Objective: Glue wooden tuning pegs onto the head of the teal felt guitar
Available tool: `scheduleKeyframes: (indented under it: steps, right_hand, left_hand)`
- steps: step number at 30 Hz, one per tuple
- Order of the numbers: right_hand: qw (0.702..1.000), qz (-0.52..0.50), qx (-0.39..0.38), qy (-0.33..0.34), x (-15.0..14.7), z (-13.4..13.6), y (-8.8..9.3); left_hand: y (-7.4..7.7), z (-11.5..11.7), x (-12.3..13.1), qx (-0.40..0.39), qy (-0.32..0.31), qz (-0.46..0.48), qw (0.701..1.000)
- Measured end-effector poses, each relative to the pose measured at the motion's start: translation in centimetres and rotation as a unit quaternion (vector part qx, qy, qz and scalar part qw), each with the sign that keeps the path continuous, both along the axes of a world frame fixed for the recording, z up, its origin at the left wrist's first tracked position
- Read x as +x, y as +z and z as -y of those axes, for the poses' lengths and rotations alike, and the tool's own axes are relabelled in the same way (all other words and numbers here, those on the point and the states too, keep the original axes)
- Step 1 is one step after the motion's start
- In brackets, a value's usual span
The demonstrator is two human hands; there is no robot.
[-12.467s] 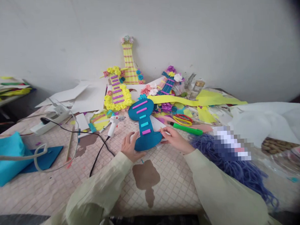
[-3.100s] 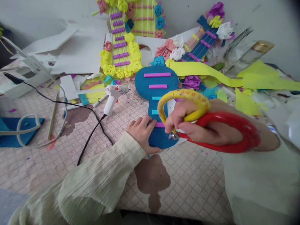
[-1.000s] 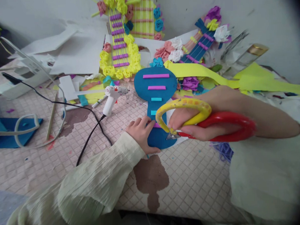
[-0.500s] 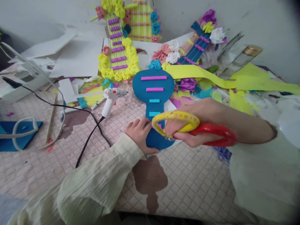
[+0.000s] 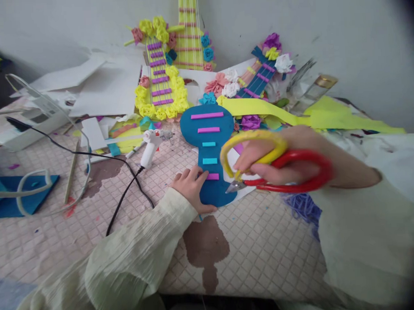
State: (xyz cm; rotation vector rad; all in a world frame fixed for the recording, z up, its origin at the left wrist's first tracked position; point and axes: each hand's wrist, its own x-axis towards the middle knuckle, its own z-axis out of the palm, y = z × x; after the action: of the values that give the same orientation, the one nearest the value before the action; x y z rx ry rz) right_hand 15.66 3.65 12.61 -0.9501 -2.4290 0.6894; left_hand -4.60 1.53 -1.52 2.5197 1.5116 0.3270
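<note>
the scissors point(image 5: 285, 156) have moved slightly right; i see the right hand point(image 5: 295, 135) gripping them, the left hand point(image 5: 191, 187), fingers spread, resting on the blue board point(image 5: 207, 152).

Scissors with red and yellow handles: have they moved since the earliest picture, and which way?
Yes: the scissors left the table for the right hand, coming up and nearer the front brown patch.
</note>
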Motion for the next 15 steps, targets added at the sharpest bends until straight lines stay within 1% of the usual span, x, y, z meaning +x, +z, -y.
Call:
scheduleKeyframes:
  steps: [2,4,6,8,11,13,15]
  right_hand:
    - [0.997,-0.01,0.06,-0.044,0.6,0.3,1.4]
    - [0.987,-0.025,0.119,-0.101,1.2,0.5,2.6]
    - [0.979,-0.023,0.156,-0.131,1.7,0.6,3.2]
    - [0.98,-0.026,0.149,-0.13,2.2,0.6,3.0]
    - [0.979,-0.035,0.131,-0.15,3.0,0.5,1.7]
    - [0.969,-0.066,0.116,-0.208,3.8,0.4,0.9]
    - [0.949,-0.121,0.091,-0.278,4.7,0.1,0.2]
  left_hand:
    - [0.0,0.0,0.0,-0.003,0.0,0.001,1.0]
    - [0.0,0.0,-0.1,-0.005,-0.002,0.005,1.0]
    - [-0.1,-0.1,-0.1,-0.006,-0.002,0.009,1.0]
    - [-0.1,-0.1,-0.1,-0.006,0.0,0.01,1.0]
    - [0.0,-0.1,0.0,-0.002,-0.002,0.01,1.0]
    - [0.0,0.0,0.0,0.002,-0.003,0.011,1.0]
    - [-0.1,0.0,0.0,0.005,-0.003,0.011,1.0]
